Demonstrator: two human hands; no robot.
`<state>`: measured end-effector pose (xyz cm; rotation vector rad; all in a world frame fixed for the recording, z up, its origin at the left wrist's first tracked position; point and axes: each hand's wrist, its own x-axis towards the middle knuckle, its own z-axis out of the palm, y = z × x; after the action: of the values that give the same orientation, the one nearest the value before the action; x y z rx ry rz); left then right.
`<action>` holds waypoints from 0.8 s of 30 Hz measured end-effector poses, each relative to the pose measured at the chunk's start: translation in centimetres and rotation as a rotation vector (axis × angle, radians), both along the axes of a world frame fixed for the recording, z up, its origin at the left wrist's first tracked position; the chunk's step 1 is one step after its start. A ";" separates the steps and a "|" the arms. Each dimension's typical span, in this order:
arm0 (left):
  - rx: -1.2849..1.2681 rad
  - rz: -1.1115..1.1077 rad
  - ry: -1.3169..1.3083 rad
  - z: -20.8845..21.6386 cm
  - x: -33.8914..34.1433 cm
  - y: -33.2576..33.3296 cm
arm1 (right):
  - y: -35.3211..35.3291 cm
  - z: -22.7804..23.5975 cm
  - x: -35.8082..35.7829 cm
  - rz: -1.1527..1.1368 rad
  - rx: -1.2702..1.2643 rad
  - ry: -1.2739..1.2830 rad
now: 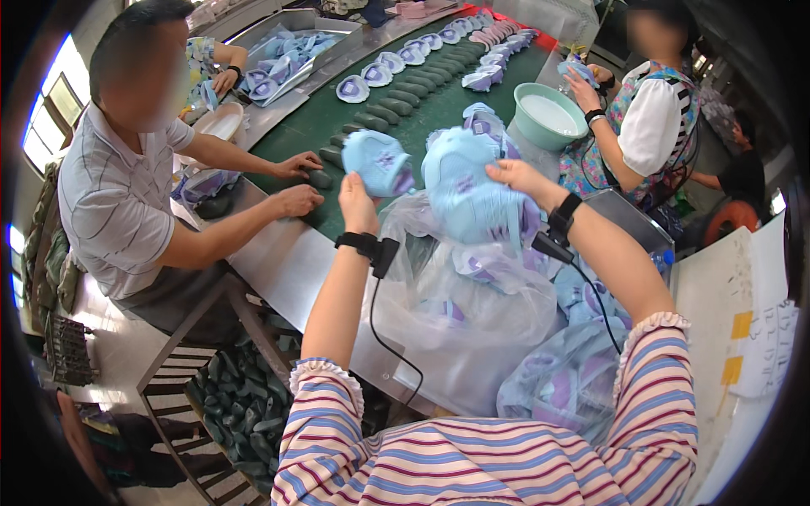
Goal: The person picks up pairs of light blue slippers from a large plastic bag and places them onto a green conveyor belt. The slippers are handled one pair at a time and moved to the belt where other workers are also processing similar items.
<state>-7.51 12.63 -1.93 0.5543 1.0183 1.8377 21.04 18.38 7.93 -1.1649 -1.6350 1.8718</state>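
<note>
Both hands raised near the clear bag (515, 316), each gripping blue work.
The left hand (359, 202), its forearm reaching nearly straight forward, pinches a blue piece (369, 160) by its lower edge near the bag's far left corner (most fingers are hidden behind it); the right hand (525, 181), elbow out and forearm slanting inward, has thumb and fingers closed on the right edge of a blue bundle (464, 190) (blurred, its layers uncountable) over the bag's far side.

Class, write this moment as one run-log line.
left hand: holds blue upper | right hand: holds larger blue bundle | below: clear plastic bag | green belt: dark lasts lined up
</note>
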 end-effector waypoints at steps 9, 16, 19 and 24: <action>-0.126 0.176 -0.035 -0.8 -8.4 7.6 | 3.7 -3.8 3.2 -0.633 0.087 -0.060; -0.175 -0.297 0.544 10.1 -9.0 7.7 | -2.5 3.5 2.9 0.085 0.156 -0.218; -0.026 -1.267 1.031 6.8 -0.4 4.0 | -4.7 3.0 2.4 0.450 0.161 -0.384; -0.165 -1.180 2.007 -8.8 8.2 -5.4 | -11.6 -8.1 2.2 1.008 0.848 -0.917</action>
<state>0.70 7.27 -10.78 2.3347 1.3150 -0.3546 23.27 6.82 -0.12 -0.8463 -3.4884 0.6033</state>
